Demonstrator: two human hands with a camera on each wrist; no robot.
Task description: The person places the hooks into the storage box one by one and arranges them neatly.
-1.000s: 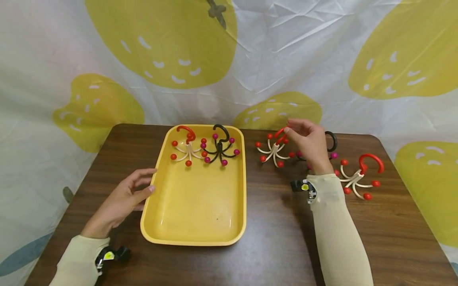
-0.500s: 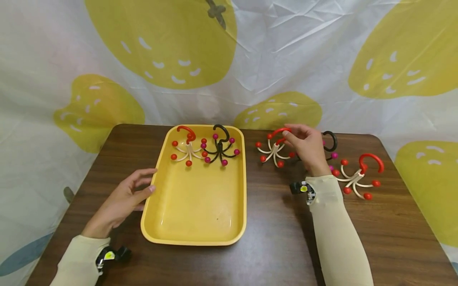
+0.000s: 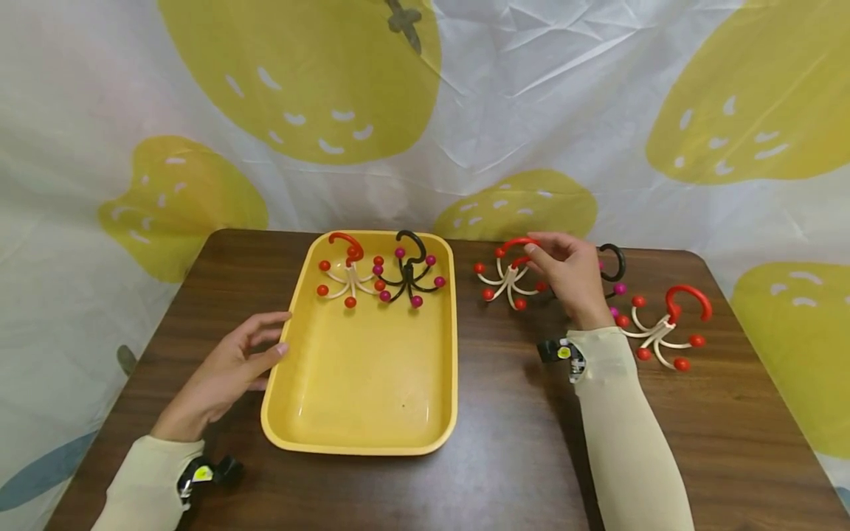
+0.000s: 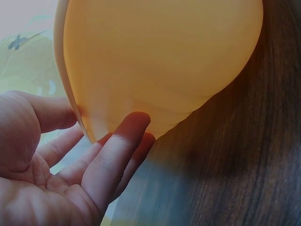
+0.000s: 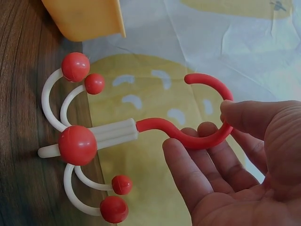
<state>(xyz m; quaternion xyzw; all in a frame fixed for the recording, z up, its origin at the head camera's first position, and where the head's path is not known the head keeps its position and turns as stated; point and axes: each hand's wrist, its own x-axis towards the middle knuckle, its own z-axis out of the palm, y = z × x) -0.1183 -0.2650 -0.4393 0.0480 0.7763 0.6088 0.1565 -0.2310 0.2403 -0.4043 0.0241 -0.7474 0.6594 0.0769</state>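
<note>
My right hand (image 3: 572,276) pinches the red hook of a white multi-arm hanger (image 3: 510,277) between thumb and fingers. In the right wrist view, the hanger's white arms (image 5: 50,96) curve out to red ball tips (image 5: 77,145). My left hand (image 3: 229,361) touches the left side of a yellow tray (image 3: 365,376); its thumb meets the rim and its fingers lie against the outer wall in the left wrist view. Inside the tray's far end stand a white hanger with a red hook (image 3: 351,276) and a black one with magenta balls (image 3: 408,274).
Behind my right hand a black hanger (image 3: 620,262) is partly hidden. Another white hanger with a red hook (image 3: 660,330) stands farther right on the brown wooden table (image 3: 518,442). A lemon-patterned cloth (image 3: 372,195) hangs at the table's back edge.
My right hand has lowered slightly, and more of the red hook shows at its fingertips. The left hand and the tray have stayed in place.
</note>
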